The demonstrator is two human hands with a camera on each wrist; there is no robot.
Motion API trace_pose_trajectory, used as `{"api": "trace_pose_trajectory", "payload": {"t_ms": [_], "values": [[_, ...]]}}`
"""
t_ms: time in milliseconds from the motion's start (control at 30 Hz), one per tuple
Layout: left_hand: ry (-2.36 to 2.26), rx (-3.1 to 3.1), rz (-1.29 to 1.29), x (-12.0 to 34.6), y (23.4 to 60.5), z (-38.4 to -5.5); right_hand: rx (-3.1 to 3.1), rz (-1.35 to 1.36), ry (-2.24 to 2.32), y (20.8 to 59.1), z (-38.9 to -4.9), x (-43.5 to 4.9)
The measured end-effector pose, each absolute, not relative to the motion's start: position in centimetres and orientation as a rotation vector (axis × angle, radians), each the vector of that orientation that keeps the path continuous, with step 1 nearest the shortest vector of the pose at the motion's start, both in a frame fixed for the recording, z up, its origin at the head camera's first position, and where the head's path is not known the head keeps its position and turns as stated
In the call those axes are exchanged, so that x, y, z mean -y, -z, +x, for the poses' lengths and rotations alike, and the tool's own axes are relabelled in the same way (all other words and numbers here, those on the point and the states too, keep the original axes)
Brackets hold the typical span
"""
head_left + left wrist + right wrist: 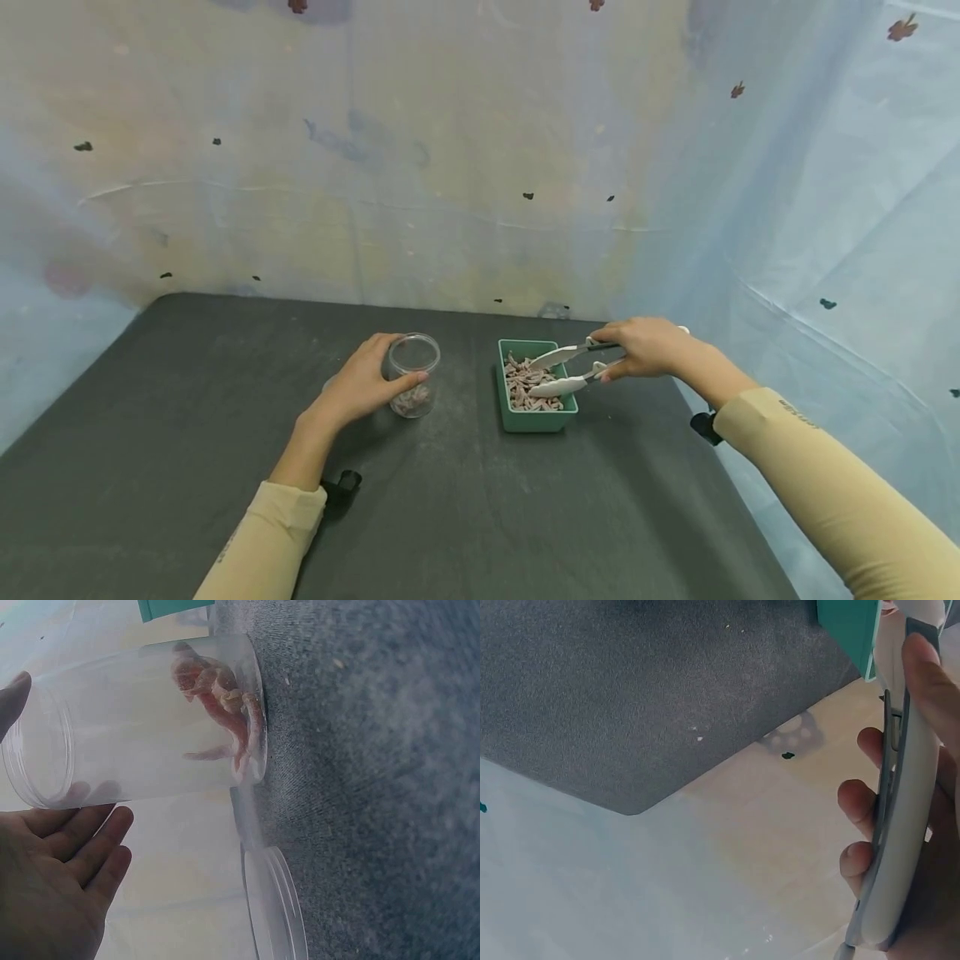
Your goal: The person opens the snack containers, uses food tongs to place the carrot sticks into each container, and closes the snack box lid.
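The dark counter (pixel 465 517) lies toward six o'clock; a pale sheet (pixel 450 167) hangs at twelve, a brown leaf (pixel 902 27) at two.

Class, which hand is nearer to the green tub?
Right. The right hand, holding tongs, is just right of the green tub; the left hand grips a clear jar farther left.

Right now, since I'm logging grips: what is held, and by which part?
Left hand: the clear jar, near its open rim. Right hand: the tongs, by their handles.
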State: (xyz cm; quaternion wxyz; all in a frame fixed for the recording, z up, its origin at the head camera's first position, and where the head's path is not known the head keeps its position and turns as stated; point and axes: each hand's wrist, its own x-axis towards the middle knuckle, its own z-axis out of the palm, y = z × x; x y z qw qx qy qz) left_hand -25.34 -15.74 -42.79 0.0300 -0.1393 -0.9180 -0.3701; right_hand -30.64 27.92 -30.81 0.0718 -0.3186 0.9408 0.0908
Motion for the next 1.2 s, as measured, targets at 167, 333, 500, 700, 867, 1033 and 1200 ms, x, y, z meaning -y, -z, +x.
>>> {"api": "trace_pose_trajectory", "payload": {"t_ms": [167,333,500,700,867,1033,1200], "values": [[1.128,2.834,-0.423,15.7,43.0,-25.4,-2.856,-0.995,-0.247,31.4,-30.5,-28.0],[1.122,2.840,-0.428,15.7,43.0,-25.5,-2.910,-1.083,-0.185,32.3,-29.9,-28.6],[1.124,2.839,-0.411,15.8,42.9,-25.5,-2.958,-1.113,-0.140,32.7,-29.6,-28.9],[1.134,2.833,-0.426,15.6,42.9,-25.6,-2.990,-1.067,-0.108,33.0,-29.6,-29.3],[1.144,2.822,-0.432,15.5,42.6,-25.7,-3.014,-1.047,-0.069,33.2,-29.5,-29.8],[1.116,2.826,-0.434,15.6,42.6,-25.6,-3.038,-1.047,-0.044,33.8,-29.1,-30.3],[1.106,2.824,-0.448,15.7,42.8,-25.4,-3.072,-0.993,-0.007,34.6,-28.6,-30.7]]}}
